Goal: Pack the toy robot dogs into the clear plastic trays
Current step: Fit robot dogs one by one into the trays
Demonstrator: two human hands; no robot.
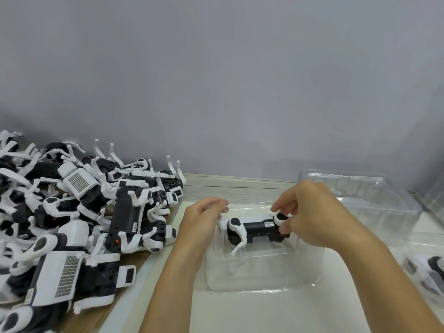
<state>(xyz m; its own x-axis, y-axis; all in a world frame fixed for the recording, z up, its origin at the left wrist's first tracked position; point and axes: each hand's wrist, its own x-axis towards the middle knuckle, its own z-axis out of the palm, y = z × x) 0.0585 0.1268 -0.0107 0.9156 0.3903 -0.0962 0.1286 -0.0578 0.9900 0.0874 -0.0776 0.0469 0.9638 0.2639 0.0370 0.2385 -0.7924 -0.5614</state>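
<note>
A black-and-white toy robot dog (255, 228) lies on its side in the clear plastic tray (262, 272) on the bench (230, 186). The right hand (312, 212) pinches its rear hip joint; the left hand (201, 222), fingers loosely curled, holds the tray's edge by the dog's head

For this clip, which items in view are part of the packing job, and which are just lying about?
In the job:
toy robot dog, pinched by the right hand
clear plastic tray under it
left hand at the tray's left side
pile of robot dogs
empty trays
packed tray

Lying about:
wooden tabletop
grey wall
</note>
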